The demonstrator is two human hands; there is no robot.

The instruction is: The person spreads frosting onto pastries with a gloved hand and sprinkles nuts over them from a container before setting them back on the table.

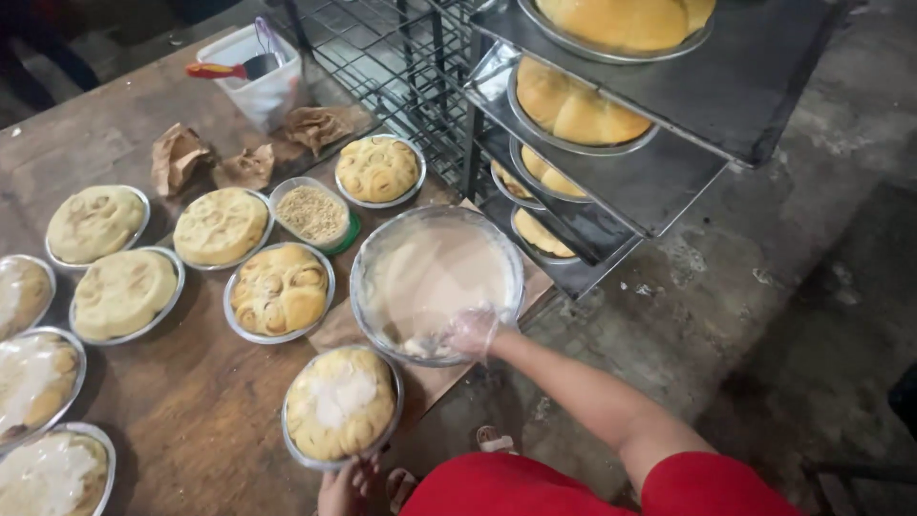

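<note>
My right hand [473,333], in a clear plastic glove, reaches into the near side of a large metal bowl [368,250] of pale icing. Its fingers are blurred and smeared with icing. My left hand [346,487] grips the near rim of a round metal pan of golden buns [341,403] with a patch of white icing on top. That pan sits at the table's near edge, just below the bowl.
Several more pans of buns cover the wooden table [205,401], some iced at the far left [33,377]. A tub of crumbs [310,212], crumpled brown paper [177,153] and a white container [258,72] stand further back. A metal rack [669,182] with baked loaves is on the right.
</note>
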